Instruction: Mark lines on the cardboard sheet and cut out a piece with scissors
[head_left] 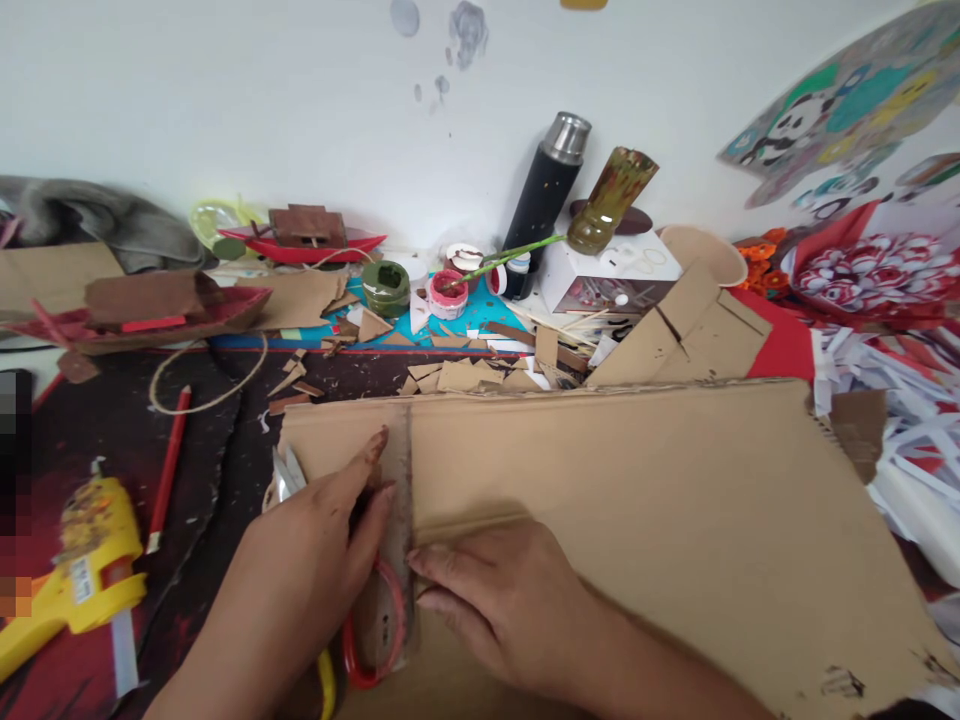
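Note:
A large cardboard sheet (675, 480) lies in front of me with a clear ruler (403, 470) across its left part. My left hand (322, 540) presses on the ruler, index finger stretched out and thumb apart. Beneath that hand are scissors (288, 474), blades poking out to the upper left and a red handle loop (360, 672) showing below. My right hand (510, 590) rests on the cardboard, its thumb and index finger drawn together at the ruler's right edge. Whatever those fingertips may hold is too small or hidden to make out.
On the left lie a yellow glue gun (97, 560), a red pencil (171, 468) and a model boat (150, 310). Behind the sheet are cardboard scraps (469, 376), paint pots (385, 288), a black flask (546, 190) and a second boat (304, 240). Paper strips (915, 430) heap up at right.

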